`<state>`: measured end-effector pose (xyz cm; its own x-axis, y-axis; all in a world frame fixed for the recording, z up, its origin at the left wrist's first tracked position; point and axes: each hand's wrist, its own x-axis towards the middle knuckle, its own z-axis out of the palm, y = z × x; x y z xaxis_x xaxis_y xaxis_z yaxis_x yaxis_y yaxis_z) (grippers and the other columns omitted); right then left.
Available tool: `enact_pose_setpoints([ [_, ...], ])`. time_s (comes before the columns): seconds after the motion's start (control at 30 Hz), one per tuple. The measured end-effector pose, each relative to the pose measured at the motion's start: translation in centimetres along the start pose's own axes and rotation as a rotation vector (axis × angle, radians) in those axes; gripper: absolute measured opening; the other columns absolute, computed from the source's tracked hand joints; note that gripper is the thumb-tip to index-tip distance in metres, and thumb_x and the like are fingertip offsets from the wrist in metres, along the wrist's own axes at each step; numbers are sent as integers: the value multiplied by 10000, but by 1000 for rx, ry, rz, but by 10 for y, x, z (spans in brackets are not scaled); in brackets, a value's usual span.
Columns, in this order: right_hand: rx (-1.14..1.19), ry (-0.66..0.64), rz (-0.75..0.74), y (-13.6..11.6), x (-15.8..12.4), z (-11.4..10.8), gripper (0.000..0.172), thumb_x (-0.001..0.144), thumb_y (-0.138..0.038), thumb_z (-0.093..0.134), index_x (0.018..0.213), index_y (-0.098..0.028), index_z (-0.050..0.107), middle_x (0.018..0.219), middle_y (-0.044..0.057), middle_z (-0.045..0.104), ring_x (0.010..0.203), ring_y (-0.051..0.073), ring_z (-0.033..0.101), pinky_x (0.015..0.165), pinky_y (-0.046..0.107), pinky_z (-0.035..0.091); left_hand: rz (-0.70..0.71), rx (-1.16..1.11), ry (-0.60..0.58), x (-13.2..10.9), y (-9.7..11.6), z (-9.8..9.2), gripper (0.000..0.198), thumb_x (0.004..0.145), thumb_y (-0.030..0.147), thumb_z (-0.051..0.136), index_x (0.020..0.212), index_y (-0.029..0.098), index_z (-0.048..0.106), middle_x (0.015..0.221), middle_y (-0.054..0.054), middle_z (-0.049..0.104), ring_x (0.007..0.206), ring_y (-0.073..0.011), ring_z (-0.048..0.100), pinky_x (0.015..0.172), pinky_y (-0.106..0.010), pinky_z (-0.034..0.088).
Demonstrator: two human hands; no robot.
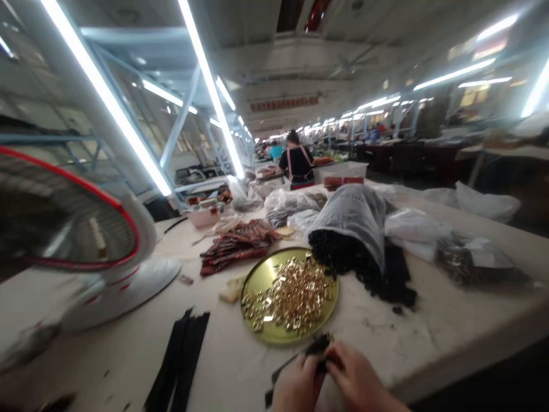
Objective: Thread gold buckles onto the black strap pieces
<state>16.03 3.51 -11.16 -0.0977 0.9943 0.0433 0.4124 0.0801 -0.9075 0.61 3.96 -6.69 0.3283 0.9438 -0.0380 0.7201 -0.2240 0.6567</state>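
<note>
Both my hands work close together at the table's near edge. My left hand (pixel 297 384) and my right hand (pixel 357 379) have their fingers closed on a black strap (pixel 316 347) held between them, just below a round gold tray (pixel 262 273) heaped with several gold metal buckles (pixel 295 294). More black straps (pixel 178 360) lie flat to the left of my hands.
A white fan with a red rim (pixel 81 246) stands at the left. A clear bag spilling black pieces (pixel 355 234) lies behind the tray, with red-brown straps (pixel 238 243) and more plastic bags beyond. A person in a dark top (pixel 297 163) stands far down the table.
</note>
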Motion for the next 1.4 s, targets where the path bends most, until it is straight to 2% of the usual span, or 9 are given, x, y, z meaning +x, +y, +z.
enact_pose_setpoints([
  [0.07,-289,97,-82,7,-4,5,128,812,-245,499,865,-190,603,880,67,616,863,235,563,805,406,430,-22,7,10,-9,-13,5,173,787,268,574,951,230,617,1070,-48,591,1026,-224,519,903,-409,405],
  [0.13,-421,149,-153,17,-2,3,173,806,-305,505,908,-193,590,895,77,616,878,247,559,818,409,419,144,195,58,-16,-27,-6,222,767,259,590,988,253,611,1085,-48,592,1001,-235,531,886,-408,407],
  [0.37,-382,285,-52,57,3,-10,314,802,-448,469,974,-197,545,910,69,598,781,218,574,698,344,468,-212,444,272,-20,-102,-125,267,844,298,501,1066,153,537,1068,-65,573,904,-179,573,780,-387,481],
  [0.47,-352,347,-1,65,0,-9,318,799,-447,459,976,-197,546,909,68,601,800,219,578,728,347,468,-319,465,329,-14,-123,-158,323,837,310,512,1121,155,504,1121,-74,545,941,-197,563,782,-397,485],
  [0.73,-358,333,-16,60,0,-7,249,798,-405,459,922,-212,558,903,57,612,854,222,570,780,362,455,-385,469,335,0,-131,-172,321,835,308,516,1115,151,508,1118,-76,546,938,-195,564,783,-395,485],
  [0.93,-133,428,40,13,-6,-3,352,786,-476,481,989,-193,530,891,80,611,796,227,576,733,370,466,-191,446,273,-14,-108,-136,314,896,230,362,1175,212,506,1042,-73,598,889,-170,582,785,-312,461],
  [1.1,321,18,98,-57,-11,-1,491,870,-519,283,1119,-152,495,628,14,551,535,139,513,505,271,434,192,369,174,-38,-65,-54,467,845,131,378,1273,313,427,1085,-56,588,949,-212,554,807,-317,439],
  [1.3,135,75,169,-57,-18,-11,322,849,-436,421,985,-184,567,650,-9,516,552,110,481,522,239,415,76,-95,-34,-49,-31,-16,373,826,293,453,1185,221,526,1026,-88,609,914,-245,566,801,-359,435],
  [1.4,131,48,146,-45,-18,-7,314,861,-417,409,1013,-181,550,581,-33,464,514,104,442,476,222,376,-127,-544,-300,-42,-15,-12,257,826,337,433,960,183,590,780,-36,640,633,-154,594,564,-247,444],
])
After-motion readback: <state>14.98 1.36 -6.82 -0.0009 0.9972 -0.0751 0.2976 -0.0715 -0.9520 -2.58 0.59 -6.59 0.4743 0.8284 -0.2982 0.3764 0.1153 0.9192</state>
